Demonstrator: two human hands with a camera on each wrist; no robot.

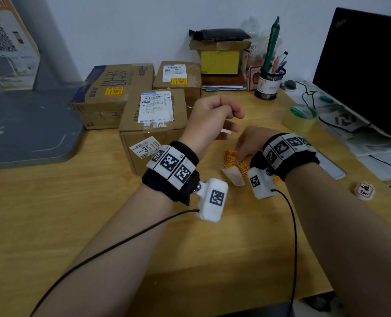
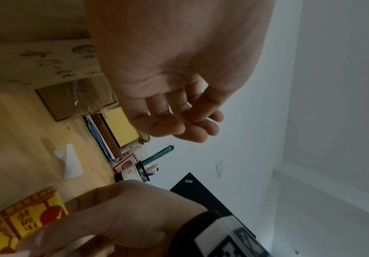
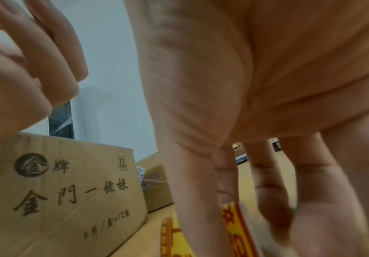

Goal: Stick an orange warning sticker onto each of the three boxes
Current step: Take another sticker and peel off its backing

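Three cardboard boxes are grouped at the far left of the wooden table (image 1: 52, 202). An orange warning sticker (image 1: 114, 91) is seen on top of the large box (image 1: 112, 88) at the far left, and another sticker (image 1: 179, 81) on the small box (image 1: 178, 75) behind. The near box (image 1: 153, 115) carries a white shipping label (image 1: 156, 107) on its top and a second label on its front face; no orange sticker can be made out on it.

The left hand (image 1: 209, 120) is held raised above the table, just beside the near box, its fingers loosely curled with the thumb close to the fingertips; nothing is seen held in its grip.

The right hand (image 1: 249, 145) is lowered to the table near the person, and its fingers (image 3: 271, 196) are pressed down onto a loose pile of orange stickers (image 1: 233, 161). Whether a sticker is pinched or only touched cannot be told, since the fingertips are blurred in the wrist view. A peeled pale backing paper (image 1: 233, 177) is seen lying just beside the pile, and a white slip of paper (image 2: 69, 161) lies on the table further back.

At the far right of the table a mesh pen holder (image 1: 269, 83), a roll of tape (image 1: 301, 118) and a dark laptop screen (image 1: 361, 72) are seen.
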